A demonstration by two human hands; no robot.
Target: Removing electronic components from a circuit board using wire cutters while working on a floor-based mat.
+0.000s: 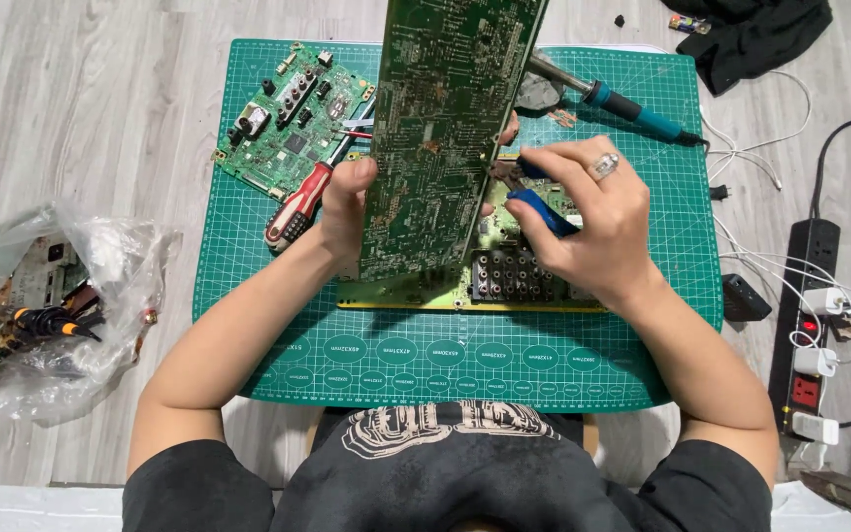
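Note:
My left hand (345,202) holds a long green circuit board (440,128) upright by its left edge, solder side facing me. My right hand (598,212), with a ring on one finger, grips blue-handled pliers (541,212) whose tip meets the board's right edge. Under both hands a second, yellow-green circuit board (504,281) with black connector blocks lies flat on the green cutting mat (445,355).
A smaller green circuit board (288,123) and a red-handled screwdriver (297,205) lie on the mat's left. A blue-handled soldering iron (622,103) rests at the back right. A clear plastic bag of parts (46,305) sits left; a power strip (808,325) with cables right; black cloth (755,34) beyond.

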